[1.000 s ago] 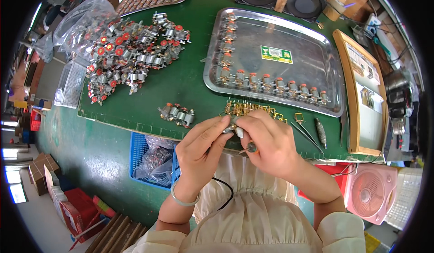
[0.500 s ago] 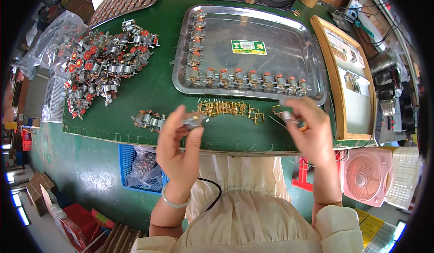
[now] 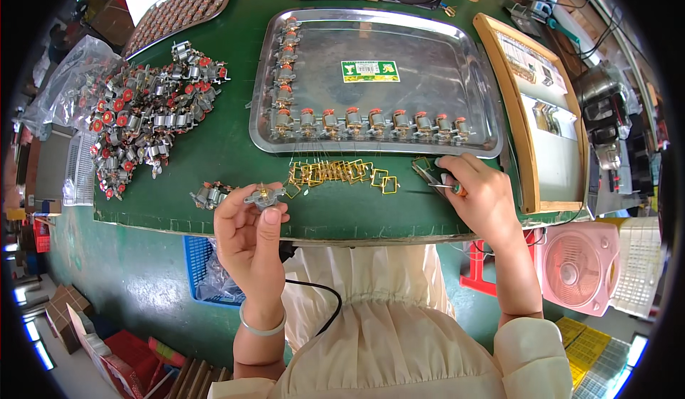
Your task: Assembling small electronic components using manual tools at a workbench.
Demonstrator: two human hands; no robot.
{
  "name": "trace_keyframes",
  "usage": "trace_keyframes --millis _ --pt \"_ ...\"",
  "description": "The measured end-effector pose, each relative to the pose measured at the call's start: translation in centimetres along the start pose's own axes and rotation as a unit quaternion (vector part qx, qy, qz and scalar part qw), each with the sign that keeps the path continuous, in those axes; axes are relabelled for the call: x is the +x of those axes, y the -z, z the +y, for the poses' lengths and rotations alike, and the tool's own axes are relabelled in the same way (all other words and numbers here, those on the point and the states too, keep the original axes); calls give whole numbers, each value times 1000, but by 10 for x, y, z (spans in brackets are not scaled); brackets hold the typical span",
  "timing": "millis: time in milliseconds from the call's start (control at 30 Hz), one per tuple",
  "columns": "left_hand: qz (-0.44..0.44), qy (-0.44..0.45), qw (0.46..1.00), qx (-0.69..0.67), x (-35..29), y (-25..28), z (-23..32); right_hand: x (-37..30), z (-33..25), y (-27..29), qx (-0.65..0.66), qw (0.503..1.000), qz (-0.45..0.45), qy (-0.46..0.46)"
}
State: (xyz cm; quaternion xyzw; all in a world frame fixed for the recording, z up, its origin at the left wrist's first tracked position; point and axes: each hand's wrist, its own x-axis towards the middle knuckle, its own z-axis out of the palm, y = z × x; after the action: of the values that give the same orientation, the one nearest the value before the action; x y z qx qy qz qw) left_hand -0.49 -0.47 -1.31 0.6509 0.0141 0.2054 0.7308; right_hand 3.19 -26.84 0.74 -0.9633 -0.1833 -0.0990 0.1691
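Observation:
Between thumb and fingertips, my left hand (image 3: 250, 231) pinches a small silver metal assembly (image 3: 265, 196) with a brassy centre, raised above the table's near edge. My right hand (image 3: 485, 196) is closed around a slim metal tool that looks like tweezers (image 3: 429, 176); something orange shows under the fingers. The tool's tips lie beside a small yellow square wire frame (image 3: 421, 164), though contact is unclear. Between the hands runs a row of yellow wire frames (image 3: 332, 172). A few metal assemblies (image 3: 209, 196) lie left of my left hand.
A steel tray (image 3: 442, 35) holds assemblies along its left and near sides. At left is a heap of red-topped assemblies (image 3: 146, 110) beside a plastic bag (image 3: 82, 78). A wooden-framed case (image 3: 528, 178) stands at right. Below are a blue basket (image 3: 200, 263) and pink fan (image 3: 571, 270).
My left hand has moved left with the assembly, whose face now shows. My right hand has lowered toward the table with the tool. The whole view has shifted slightly.

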Motion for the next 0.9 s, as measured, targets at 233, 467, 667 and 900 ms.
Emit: trace_keyframes --millis 233,467,667,900 --pt "0 8 1000 0 -1 0 -1 -7 -7 8 37 999 -22 -4" --pt "-7 7 1000 -6 -1 -2 -1 1 3 -1 -30 998 31 36" --pt "-9 2 1000 -6 -1 0 -2 8 8 -6 -37 996 1 86" --pt "-1 6 1000 -9 -2 3 -2 18 -8 19 14 996 4 89"
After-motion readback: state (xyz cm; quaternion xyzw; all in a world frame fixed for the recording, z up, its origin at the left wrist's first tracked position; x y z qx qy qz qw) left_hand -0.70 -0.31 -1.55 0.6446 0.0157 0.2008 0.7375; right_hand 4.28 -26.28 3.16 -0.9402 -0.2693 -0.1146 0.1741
